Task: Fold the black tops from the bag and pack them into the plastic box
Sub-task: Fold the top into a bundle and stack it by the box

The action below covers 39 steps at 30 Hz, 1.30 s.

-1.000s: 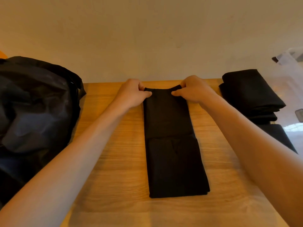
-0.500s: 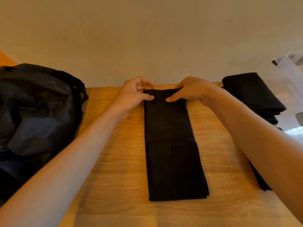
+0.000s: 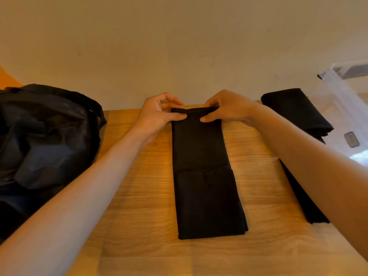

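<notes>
A black top (image 3: 203, 172), folded into a long narrow strip, lies lengthwise down the middle of the wooden table (image 3: 139, 196). My left hand (image 3: 157, 114) pinches its far left corner, thumb on top of the cloth. My right hand (image 3: 227, 108) pinches the far right corner the same way. A dark bag (image 3: 43, 136) sits at the left. Folded black tops (image 3: 294, 110) are stacked at the right, beside a clear plastic box (image 3: 346, 108).
A plain wall stands just behind the table's far edge. Another black cloth (image 3: 306, 198) lies flat under the stack at the right, partly hidden by my right forearm. The table's near part shows bare wood.
Both hands stayed at the strip's far end and shifted from gripping its edge to pinching it with thumbs on top. The view tilted up slightly.
</notes>
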Available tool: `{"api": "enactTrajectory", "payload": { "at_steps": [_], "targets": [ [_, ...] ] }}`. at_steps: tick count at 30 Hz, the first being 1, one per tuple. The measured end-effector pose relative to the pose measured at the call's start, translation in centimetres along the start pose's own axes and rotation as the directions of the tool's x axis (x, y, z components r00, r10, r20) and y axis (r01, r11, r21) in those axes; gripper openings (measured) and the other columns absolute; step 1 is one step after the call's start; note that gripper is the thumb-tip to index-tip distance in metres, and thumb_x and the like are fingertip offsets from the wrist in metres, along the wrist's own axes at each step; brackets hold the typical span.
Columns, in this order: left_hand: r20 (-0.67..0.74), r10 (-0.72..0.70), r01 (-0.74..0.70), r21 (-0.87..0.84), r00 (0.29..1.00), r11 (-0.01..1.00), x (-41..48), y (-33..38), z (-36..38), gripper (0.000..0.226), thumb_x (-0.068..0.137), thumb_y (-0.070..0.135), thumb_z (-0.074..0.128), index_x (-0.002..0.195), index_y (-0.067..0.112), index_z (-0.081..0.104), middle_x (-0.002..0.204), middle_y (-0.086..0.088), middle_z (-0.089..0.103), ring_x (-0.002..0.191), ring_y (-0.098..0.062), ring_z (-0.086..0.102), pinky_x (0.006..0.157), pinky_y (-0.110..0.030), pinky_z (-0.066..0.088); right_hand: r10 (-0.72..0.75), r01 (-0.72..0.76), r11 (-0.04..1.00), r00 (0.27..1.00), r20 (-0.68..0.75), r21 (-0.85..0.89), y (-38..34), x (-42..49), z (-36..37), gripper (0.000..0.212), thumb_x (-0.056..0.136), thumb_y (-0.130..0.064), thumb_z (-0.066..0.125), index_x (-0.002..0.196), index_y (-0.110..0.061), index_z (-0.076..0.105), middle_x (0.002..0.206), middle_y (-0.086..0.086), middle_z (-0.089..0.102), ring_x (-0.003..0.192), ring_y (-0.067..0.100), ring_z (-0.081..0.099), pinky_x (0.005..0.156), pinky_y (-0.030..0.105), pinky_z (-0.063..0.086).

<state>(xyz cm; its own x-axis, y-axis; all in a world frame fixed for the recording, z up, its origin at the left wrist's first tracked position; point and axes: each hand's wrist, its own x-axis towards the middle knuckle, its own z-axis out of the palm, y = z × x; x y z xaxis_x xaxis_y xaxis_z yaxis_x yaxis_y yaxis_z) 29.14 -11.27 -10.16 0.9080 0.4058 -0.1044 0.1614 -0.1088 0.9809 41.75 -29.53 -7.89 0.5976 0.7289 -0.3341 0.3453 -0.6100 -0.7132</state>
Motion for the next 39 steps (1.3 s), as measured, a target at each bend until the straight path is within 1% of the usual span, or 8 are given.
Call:
{"api": "enactTrajectory", "payload": {
  "at_steps": [4,9,14,21,25,29,34,39],
  "targets": [
    [-0.048,0.149,-0.149,0.02,0.988,0.989,-1.9,0.2,-0.2,0.036,0.073,-0.01,0.083,0.098,0.011,0.067,0.097,-0.006,0.076,0.101,-0.022,0.074,0.092,-0.036,0.059,-0.171,0.177,0.984,0.961,-0.218,0.006,0.7,-2.5,1.3,0.008,0.089,-0.024,0.076,0.094,-0.019,0.072,0.091,-0.001,0.072,0.091,0.013,0.068,0.088,0.036,0.055],
    [0.063,0.263,-0.268,0.092,0.963,0.959,-6.8,-1.2,0.3,0.038,0.07,-0.013,0.083,0.104,-0.007,0.066,0.096,-0.01,0.076,0.096,-0.018,0.074,0.091,-0.03,0.059,-0.427,0.394,0.903,0.863,-0.27,-0.169,2.4,-7.2,4.5,0.012,0.087,-0.018,0.078,0.098,-0.021,0.075,0.094,-0.015,0.07,0.095,-0.003,0.064,0.087,0.007,0.044],
    [0.221,0.311,-0.353,0.188,0.924,0.917,-10.3,-3.3,0.1,0.034,0.077,-0.008,0.081,0.108,0.003,0.074,0.107,-0.003,0.076,0.107,-0.017,0.072,0.097,-0.033,0.057,-0.556,0.464,0.803,0.81,-0.187,-0.375,4.1,-9.8,6.3,0.031,0.085,-0.008,0.08,0.114,-0.018,0.075,0.11,-0.005,0.074,0.104,0.008,0.068,0.095,0.028,0.053],
    [0.019,0.477,-0.462,0.285,0.879,0.84,-11.1,-4.0,-1.4,0.029,0.081,-0.009,0.062,0.106,0.003,0.072,0.114,-0.008,0.07,0.113,-0.02,0.066,0.097,-0.043,0.056,-0.45,0.399,0.89,0.848,-0.281,-0.221,5.4,-12.4,5.5,0.048,0.086,0.005,0.07,0.124,-0.025,0.069,0.116,-0.023,0.063,0.113,-0.009,0.058,0.098,0.015,0.047],
    [0.234,0.437,-0.492,0.519,0.869,0.699,-10.7,-4.4,-1.6,0.038,0.09,0.013,0.068,0.128,0.017,0.069,0.143,0.004,0.056,0.14,-0.012,0.045,0.117,-0.04,0.039,-0.275,0.256,0.961,0.851,-0.447,-0.104,4.7,-11.1,5.4,0.045,0.091,0.005,0.061,0.126,-0.024,0.064,0.117,-0.017,0.062,0.108,-0.006,0.056,0.096,0.017,0.047],
    [0.472,0.415,-0.628,0.607,0.778,0.487,-10.8,-5.3,-0.8,0.034,0.098,0.018,0.062,0.132,0.018,0.068,0.153,0.003,0.051,0.153,-0.01,0.028,0.127,-0.039,0.018,-0.298,0.227,0.947,0.885,-0.357,-0.228,4.0,-10.2,6.3,0.042,0.093,-0.005,0.066,0.132,-0.021,0.063,0.123,-0.008,0.061,0.111,0.003,0.053,0.086,0.01,0.039],
    [0.446,0.429,-0.618,0.536,0.786,0.575,-11.2,-4.9,-0.1,0.043,0.09,-0.001,0.054,0.127,0.011,0.071,0.136,0.0,0.066,0.139,-0.004,0.048,0.123,-0.024,0.023,-0.22,0.185,0.975,0.879,-0.423,-0.122,4.8,-11.1,7.9,0.034,0.094,0.004,0.056,0.106,-0.022,0.075,0.103,-0.014,0.064,0.088,-0.003,0.062,0.076,0.007,0.049],
    [0.222,0.44,-0.471,0.637,0.87,0.609,-9.0,-2.8,1.7,0.035,0.098,0.026,0.061,0.13,0.014,0.068,0.129,0.004,0.064,0.126,-0.009,0.051,0.109,-0.027,0.04,-0.14,0.115,0.99,0.916,-0.376,-0.088,4.7,-7.2,5.4,0.033,0.098,-0.008,0.061,0.126,-0.025,0.065,0.116,-0.011,0.062,0.094,0.001,0.058,0.07,0.011,0.043]
  ]
}}
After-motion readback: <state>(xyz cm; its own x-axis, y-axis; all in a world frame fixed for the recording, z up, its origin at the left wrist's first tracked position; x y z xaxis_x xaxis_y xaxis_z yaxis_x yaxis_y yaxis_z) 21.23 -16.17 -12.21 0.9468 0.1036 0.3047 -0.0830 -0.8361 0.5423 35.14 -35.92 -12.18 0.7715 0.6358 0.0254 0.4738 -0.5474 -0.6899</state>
